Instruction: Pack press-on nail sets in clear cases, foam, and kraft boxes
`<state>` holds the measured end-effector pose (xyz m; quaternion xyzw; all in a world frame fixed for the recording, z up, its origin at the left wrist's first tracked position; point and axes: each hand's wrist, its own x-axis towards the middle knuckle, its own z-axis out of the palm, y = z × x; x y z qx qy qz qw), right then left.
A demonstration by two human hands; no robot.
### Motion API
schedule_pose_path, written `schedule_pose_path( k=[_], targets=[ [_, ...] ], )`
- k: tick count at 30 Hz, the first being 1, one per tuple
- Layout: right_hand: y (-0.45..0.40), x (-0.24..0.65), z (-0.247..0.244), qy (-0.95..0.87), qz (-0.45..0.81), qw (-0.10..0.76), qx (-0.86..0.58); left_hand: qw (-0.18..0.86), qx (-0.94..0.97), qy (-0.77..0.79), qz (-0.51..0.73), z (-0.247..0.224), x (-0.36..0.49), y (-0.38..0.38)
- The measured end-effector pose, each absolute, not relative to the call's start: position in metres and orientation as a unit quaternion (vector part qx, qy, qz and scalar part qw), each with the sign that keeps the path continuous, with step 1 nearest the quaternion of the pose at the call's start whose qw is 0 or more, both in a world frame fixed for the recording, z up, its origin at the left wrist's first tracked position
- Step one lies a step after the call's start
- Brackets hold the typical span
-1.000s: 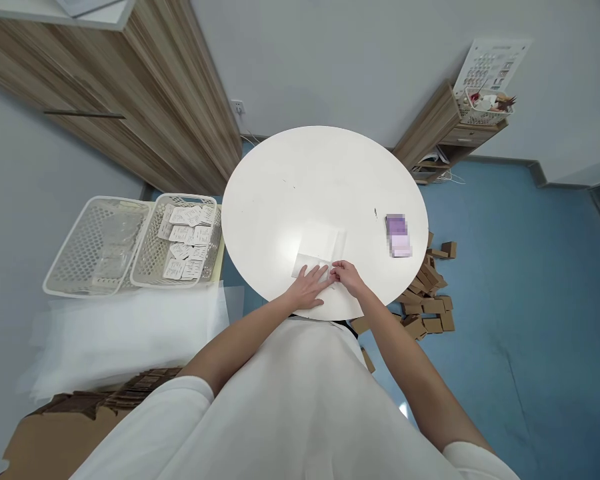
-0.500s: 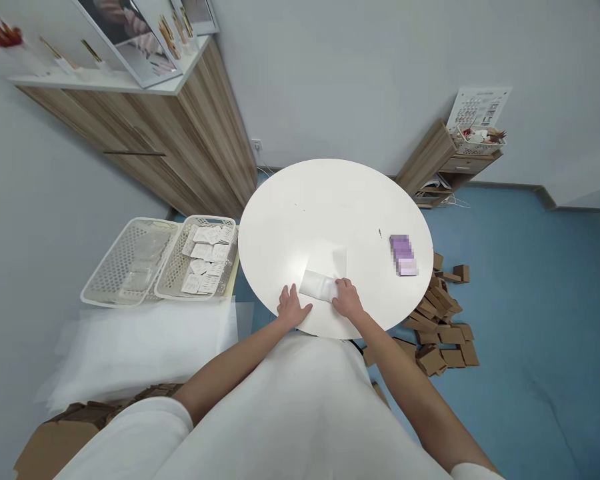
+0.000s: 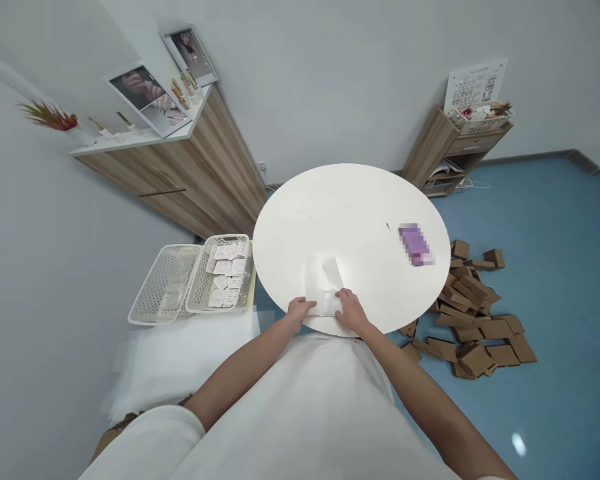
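Note:
A translucent white wrapping sheet (image 3: 326, 303) lies near the front edge of the round white table (image 3: 350, 193), with two flaps spreading away from me. My left hand (image 3: 300, 310) closes on its left end, thumb pointing inward. At the right end, my right hand (image 3: 351, 310) has its fingers curled on the wrap. Whatever the folded part contains is too unclear to make out. A purple, pixelated item (image 3: 415, 244) rests on the right of the table, beside a small dark object (image 3: 389, 227).
Left of the table are a basket of white cards (image 3: 220, 307) and another basket of clear packs (image 3: 145, 290), above white sheets (image 3: 180, 353). Brown boxes (image 3: 475, 357) lie on the floor at right. Behind stand a wooden cabinet (image 3: 200, 180) and a small shelf unit (image 3: 430, 150).
My left hand has moved from beside the wrap onto its left end. A second flap now spreads out at the left. The camera view has shifted.

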<state>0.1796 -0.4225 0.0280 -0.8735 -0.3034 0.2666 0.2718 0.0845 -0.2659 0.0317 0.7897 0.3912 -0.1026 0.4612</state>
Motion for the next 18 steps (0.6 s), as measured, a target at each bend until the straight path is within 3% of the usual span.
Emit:
schedule_pose_path(
  k=[10, 18],
  targets=[
    [-0.423, 0.167, 0.016, -0.236, 0.239, 0.319, -0.886, 0.473, 0.823, 0.29, -0.122, 0.045, 0.107, -0.299],
    [-0.434, 0.176, 0.014, -0.209, 0.304, 0.422, -0.828, 0.534, 0.793, 0.263, -0.134, 0.036, 0.106, -0.315]
  ],
)
